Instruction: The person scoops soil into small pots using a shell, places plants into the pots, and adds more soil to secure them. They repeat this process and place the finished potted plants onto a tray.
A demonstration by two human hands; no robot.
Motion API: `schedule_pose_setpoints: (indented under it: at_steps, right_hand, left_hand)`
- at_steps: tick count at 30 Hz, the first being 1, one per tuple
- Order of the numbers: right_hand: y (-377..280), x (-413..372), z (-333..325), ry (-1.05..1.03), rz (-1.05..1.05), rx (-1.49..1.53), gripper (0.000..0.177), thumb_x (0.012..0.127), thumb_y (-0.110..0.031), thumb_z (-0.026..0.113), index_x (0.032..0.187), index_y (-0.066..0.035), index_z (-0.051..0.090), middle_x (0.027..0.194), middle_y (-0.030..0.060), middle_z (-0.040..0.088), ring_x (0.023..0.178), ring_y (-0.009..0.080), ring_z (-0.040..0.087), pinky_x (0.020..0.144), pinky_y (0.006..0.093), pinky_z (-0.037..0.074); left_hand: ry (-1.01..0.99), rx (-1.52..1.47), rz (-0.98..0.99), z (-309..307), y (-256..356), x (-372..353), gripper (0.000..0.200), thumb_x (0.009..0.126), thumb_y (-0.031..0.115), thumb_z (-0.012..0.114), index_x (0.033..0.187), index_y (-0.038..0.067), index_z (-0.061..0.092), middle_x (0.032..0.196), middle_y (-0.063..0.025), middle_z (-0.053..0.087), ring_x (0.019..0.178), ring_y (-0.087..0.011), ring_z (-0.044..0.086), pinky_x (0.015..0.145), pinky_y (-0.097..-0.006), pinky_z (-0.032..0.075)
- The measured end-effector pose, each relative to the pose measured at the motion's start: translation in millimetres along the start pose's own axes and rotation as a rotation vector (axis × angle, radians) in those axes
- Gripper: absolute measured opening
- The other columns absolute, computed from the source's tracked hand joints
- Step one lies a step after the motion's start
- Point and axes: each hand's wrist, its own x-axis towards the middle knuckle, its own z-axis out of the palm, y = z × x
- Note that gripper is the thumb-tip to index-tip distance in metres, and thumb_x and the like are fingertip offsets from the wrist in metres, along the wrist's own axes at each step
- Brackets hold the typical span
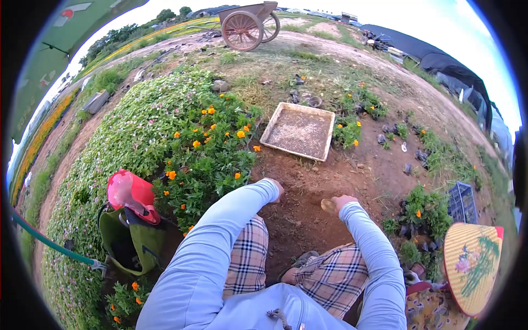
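Observation:
My left hand (pixel 278 190) is low over the brown soil, beside the orange-flowered plants (pixel 220 148); its fingers are mostly hidden behind the sleeve and wrist. My right hand (pixel 343 202) is closed round a small tan, rounded object (pixel 329 206) above the bare soil (pixel 302 212). Beyond both hands lies a shallow, cream-rimmed tray (pixel 266 136) with a mesh-like, soil-stained bottom. The two hands are apart, and neither touches the tray.
At left stand a green bag (pixel 146 245) and a pink container (pixel 132 192), near a green hose (pixel 49 242). A co-worker in a straw hat (pixel 473 267) is at lower right, near a blue crate (pixel 462 203). A cart (pixel 242 29) stands far ahead.

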Motion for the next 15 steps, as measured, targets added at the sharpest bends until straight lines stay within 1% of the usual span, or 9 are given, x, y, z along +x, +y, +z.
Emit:
schedule_pose_setpoints:
  at_steps: [2, 4, 7, 8, 10, 11, 12, 14, 15]
  right_hand:
    - [13, -13, -1, 0.032, -0.005, -0.036, 0.030, 0.075, -0.028, 0.043, 0.098, -0.011, 0.054, 0.093, 0.0135, 0.057, 0.090, 0.0279, 0.053, 0.077, 0.0362, 0.043]
    - [22, -29, -25, 0.131, 0.074, 0.094, 0.029, 0.075, -0.026, 0.044, 0.099, -0.012, 0.052, 0.092, 0.0149, 0.057, 0.088, 0.0294, 0.053, 0.076, 0.0374, 0.043]
    - [36, -35, -39, 0.441, 0.198, 0.425, 0.030, 0.075, -0.026, 0.045, 0.101, -0.012, 0.050, 0.090, 0.0163, 0.056, 0.086, 0.0311, 0.053, 0.076, 0.0389, 0.042]
    - [38, -34, -35, 0.432, 0.184, 0.421, 0.030, 0.075, -0.026, 0.045, 0.101, -0.012, 0.050, 0.090, 0.0164, 0.056, 0.086, 0.0314, 0.053, 0.076, 0.0392, 0.042]
    - [39, -29, -28, 0.416, 0.144, 0.411, 0.030, 0.075, -0.028, 0.045, 0.100, -0.013, 0.050, 0.090, 0.0167, 0.056, 0.085, 0.0321, 0.053, 0.076, 0.0398, 0.042]
    - [37, -28, -25, 0.304, 0.136, 0.357, 0.032, 0.074, -0.027, 0.044, 0.103, -0.014, 0.049, 0.093, 0.0147, 0.056, 0.088, 0.0304, 0.053, 0.077, 0.0390, 0.042]
    - [35, -27, -19, 0.241, 0.131, 0.297, 0.032, 0.074, -0.026, 0.044, 0.103, -0.014, 0.049, 0.094, 0.0138, 0.056, 0.089, 0.0295, 0.053, 0.078, 0.0384, 0.042]
    - [35, -19, -11, 0.124, 0.125, 0.171, 0.032, 0.074, -0.025, 0.044, 0.104, -0.015, 0.050, 0.097, 0.0120, 0.055, 0.091, 0.0277, 0.052, 0.079, 0.0372, 0.042]
    - [31, -23, -15, 0.059, 0.150, 0.141, 0.032, 0.074, -0.023, 0.044, 0.104, -0.016, 0.051, 0.100, 0.0103, 0.055, 0.094, 0.0253, 0.052, 0.080, 0.0358, 0.042]
  left_hand:
    - [0.026, 0.022, 0.014, -9, 11, -7, 0.045, 0.072, 0.031, 0.049, 0.113, 0.012, 0.044, 0.106, -0.0118, 0.052, 0.097, -0.0282, 0.050, 0.081, -0.0388, 0.040]
    - [0.012, 0.047, 0.043, -10, 20, 4, 0.045, 0.073, 0.030, 0.049, 0.114, 0.013, 0.043, 0.107, -0.0119, 0.051, 0.099, -0.0279, 0.049, 0.082, -0.0392, 0.040]
    - [-0.027, 0.078, 0.079, -17, 39, 6, 0.045, 0.074, 0.033, 0.049, 0.114, 0.013, 0.043, 0.108, -0.0119, 0.050, 0.100, -0.0280, 0.048, 0.083, -0.0388, 0.039]
    - [-0.036, 0.084, 0.076, -21, 43, 2, 0.045, 0.074, 0.033, 0.049, 0.114, 0.013, 0.043, 0.108, -0.0118, 0.050, 0.100, -0.0280, 0.048, 0.083, -0.0387, 0.039]
    - [0.028, 0.065, 0.093, -28, 47, -10, 0.046, 0.075, 0.033, 0.049, 0.115, 0.013, 0.042, 0.109, -0.0116, 0.050, 0.100, -0.0281, 0.047, 0.084, -0.0384, 0.038]
    - [0.047, 0.045, 0.088, -29, 47, -15, 0.046, 0.075, 0.033, 0.049, 0.116, 0.013, 0.041, 0.109, -0.0116, 0.050, 0.100, -0.0280, 0.047, 0.084, -0.0383, 0.038]
    - [0.066, 0.026, 0.082, -30, 45, -20, 0.047, 0.075, 0.033, 0.049, 0.116, 0.013, 0.041, 0.109, -0.0116, 0.049, 0.101, -0.0280, 0.047, 0.084, -0.0382, 0.038]
    - [0.029, 0.055, 0.012, -22, 35, -12, 0.047, 0.075, 0.033, 0.050, 0.117, 0.013, 0.041, 0.110, -0.0117, 0.049, 0.101, -0.0279, 0.047, 0.084, -0.0379, 0.038]
    - [0.008, 0.068, -0.018, -21, 33, -14, 0.048, 0.075, 0.033, 0.050, 0.117, 0.013, 0.040, 0.110, -0.0117, 0.049, 0.101, -0.0279, 0.046, 0.084, -0.0378, 0.038]
